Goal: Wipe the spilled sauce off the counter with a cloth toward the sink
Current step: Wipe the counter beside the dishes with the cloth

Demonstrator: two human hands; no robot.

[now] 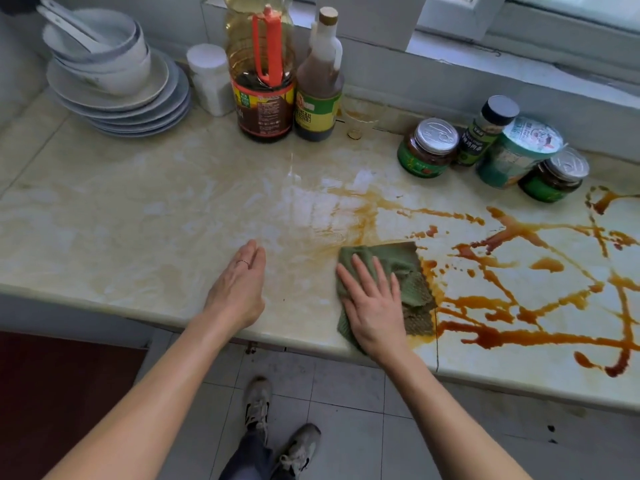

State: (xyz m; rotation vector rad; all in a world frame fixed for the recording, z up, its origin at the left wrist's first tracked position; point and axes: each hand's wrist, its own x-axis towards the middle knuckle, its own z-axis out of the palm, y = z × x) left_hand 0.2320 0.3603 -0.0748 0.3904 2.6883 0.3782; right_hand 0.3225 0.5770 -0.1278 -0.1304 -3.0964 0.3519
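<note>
Cloth [393,252], soft, limp and sauce-damp, should drag best pressed flat under the right hand [374,306], fingers spread, with sauce [519,306] at its three o'clock; the left hand [239,289] rests with fingers together.

Vinegar bottle [317,98], upper centre of the frame: the large characters "香醋" can be read on the yellow-and-green label; the smaller print cannot be made out.
Large bottle with red handle [265,109], just left of it: small print is carried on a red-and-brown label, but none of it is legible.
Dark-capped bottle [472,142], upper right: white characters are printed on the green label, too blurred to be read.
Left jar [424,161] and right jar [549,185]: the green labels are illegible.
Teal tub [502,164]: the printed lid cannot be read.
</note>
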